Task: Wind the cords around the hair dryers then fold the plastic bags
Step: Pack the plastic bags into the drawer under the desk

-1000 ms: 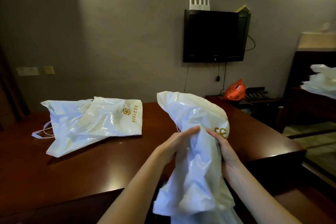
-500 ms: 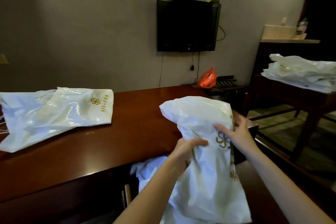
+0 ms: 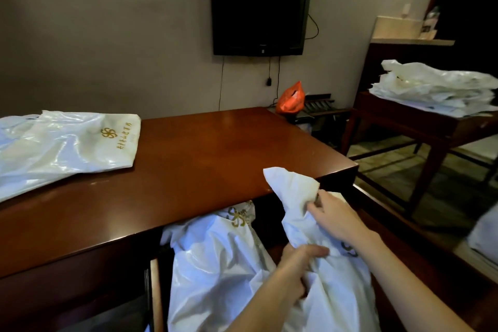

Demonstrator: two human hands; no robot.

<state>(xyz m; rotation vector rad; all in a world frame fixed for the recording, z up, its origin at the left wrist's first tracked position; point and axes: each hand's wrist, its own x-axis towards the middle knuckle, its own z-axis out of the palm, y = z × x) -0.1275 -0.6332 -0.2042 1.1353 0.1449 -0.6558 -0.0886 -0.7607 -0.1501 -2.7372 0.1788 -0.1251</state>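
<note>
Both my hands hold a white plastic bag with a gold logo, just off the front right corner of the brown table. My left hand grips its bunched middle. My right hand pinches it higher up, below its raised corner. Another white logo bag hangs below the table's front edge. A flat white logo bag lies on the table's left. No hair dryer is in view.
A dark side table at the right carries a stack of white bags. An orange bag sits on a low stand by the wall, under a wall television. A gap of floor separates the two tables.
The view has turned right and down. The held bag has dropped from above the table to below its front right corner, with both hands still on it.
</note>
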